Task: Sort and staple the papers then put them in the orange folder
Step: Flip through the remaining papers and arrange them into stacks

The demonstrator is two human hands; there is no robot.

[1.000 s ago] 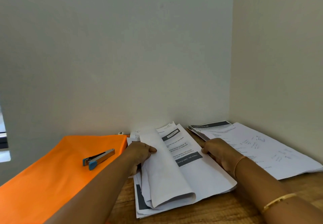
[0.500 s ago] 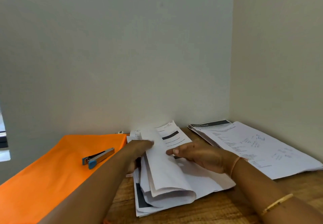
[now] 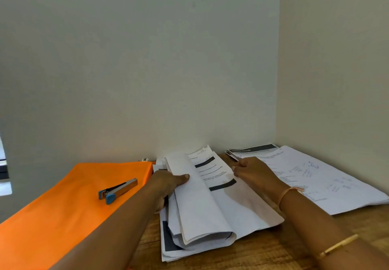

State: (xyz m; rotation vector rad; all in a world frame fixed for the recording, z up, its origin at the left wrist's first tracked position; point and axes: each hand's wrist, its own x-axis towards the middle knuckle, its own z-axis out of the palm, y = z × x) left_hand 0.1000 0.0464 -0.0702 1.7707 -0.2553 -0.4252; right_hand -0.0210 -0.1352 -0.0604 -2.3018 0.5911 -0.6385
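Holding back a curl of turned-back sheets (image 3: pixel 197 202), the left hand (image 3: pixel 168 183) sits at the left edge of the middle stack of papers (image 3: pixel 168 246), which lies on the wooden worktop (image 3: pixel 263 253). Its thumb (image 3: pixel 183 178) lies flat on top of the curl. The rest of its fingers go under the sheets, so this hand is grasping them. The sheets bend over toward the left and their loop bulges at the near end of the stack.

Beneath the curl a printed page (image 3: pixel 214 170) is exposed, with lines of text and two dark bars across it. The right hand (image 3: pixel 255 175) is at the far right edge of that page. Its fingers (image 3: pixel 240 164) are clenched tight there and appear to nip the paper's edge, though the contact itself is mostly hidden under the knuckles. A thin thread band (image 3: pixel 288 191) circles the right wrist, and a gold bangle (image 3: pixel 339 245) sits nearer along the forearm.

Left of the middle stack lies the orange folder (image 3: pixel 63 206), closed and flat, its right edge just beside the papers. A stapler (image 3: pixel 117 188) with blue ends rests on top of the folder, lying at a slant, apart from both hands.

Right of the middle stack, in the corner where two pale walls meet, a second pile of papers (image 3: pixel 315 179) is spread flat. Its top sheet carries faint printed lines and some handwriting, and a sheet with a dark header band pokes out at its far end.
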